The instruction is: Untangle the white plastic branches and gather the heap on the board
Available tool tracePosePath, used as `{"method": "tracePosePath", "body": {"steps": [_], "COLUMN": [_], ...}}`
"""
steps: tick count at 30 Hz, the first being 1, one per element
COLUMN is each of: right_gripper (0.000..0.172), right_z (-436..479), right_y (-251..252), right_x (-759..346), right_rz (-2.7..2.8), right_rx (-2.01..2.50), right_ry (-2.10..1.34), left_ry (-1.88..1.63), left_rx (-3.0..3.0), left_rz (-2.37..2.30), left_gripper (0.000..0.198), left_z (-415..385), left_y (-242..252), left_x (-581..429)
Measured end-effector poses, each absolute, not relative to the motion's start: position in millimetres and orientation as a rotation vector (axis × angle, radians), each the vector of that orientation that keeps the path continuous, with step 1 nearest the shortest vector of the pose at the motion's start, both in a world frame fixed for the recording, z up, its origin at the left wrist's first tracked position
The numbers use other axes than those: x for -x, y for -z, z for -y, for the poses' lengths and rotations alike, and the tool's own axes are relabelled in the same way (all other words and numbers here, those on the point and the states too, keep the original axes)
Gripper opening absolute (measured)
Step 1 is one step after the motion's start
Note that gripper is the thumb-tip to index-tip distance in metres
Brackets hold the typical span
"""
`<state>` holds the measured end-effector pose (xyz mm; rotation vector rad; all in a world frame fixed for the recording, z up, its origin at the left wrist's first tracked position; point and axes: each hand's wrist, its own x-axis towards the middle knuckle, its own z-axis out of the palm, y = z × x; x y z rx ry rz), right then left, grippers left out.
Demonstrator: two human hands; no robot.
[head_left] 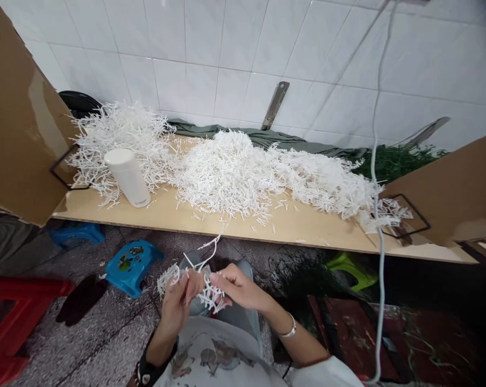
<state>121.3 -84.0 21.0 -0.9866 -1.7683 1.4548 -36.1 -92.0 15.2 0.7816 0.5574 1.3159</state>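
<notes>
My left hand (175,299) and right hand (240,288) pinch white sprigs (211,297), thin, forked, tangled, in front of tan board's (166,213) near edge. On board: loose white heaps (229,177), white bottle (127,178) toward left end. Behind board: green cloth (285,142), pale tiled wall (202,37). Below board: speckled floor (114,330), blue stool (130,267).

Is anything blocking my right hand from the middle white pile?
Nothing visible blocks it: the path from your right hand to the middle white pile looks open. The white bottle stands off to the left.

white tiled wall (214,35), speckled floor (101,341)
</notes>
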Motion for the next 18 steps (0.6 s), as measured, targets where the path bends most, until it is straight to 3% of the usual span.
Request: {"method": "tracePosePath", "body": {"steps": [7, 10, 13, 16, 18], "right_gripper": [0.052, 0.057, 0.050, 0.041, 0.026], "right_z": [84, 85, 80, 51, 20], "right_y": [-26, -49, -77, -87, -80], "right_x": [-130, -172, -229, -264, -267], "right_rz": [1.504, 1.216, 0.793, 0.817, 1.094], "right_rx": [1.090, 1.048, 0.918, 0.949, 1.128], "right_ry": [-0.813, -0.518, -0.143, -0.189, -0.338], "left_ry": [-1.165, -1.200, -1.318, -1.291, -1.267], "left_rx": [-0.655, -0.551, -0.398, -0.313, -0.301], "left_rz": [-0.694, -0.775, -0.837, -0.692, -0.561], "left_gripper": [0.051, 0.051, 0.047, 0.038, 0.030], "left_z": [98, 100, 101, 100, 99], "left_y": [-15, -15, -12, -12, -13], "left_x": [29, 45, 63, 65, 57]}}
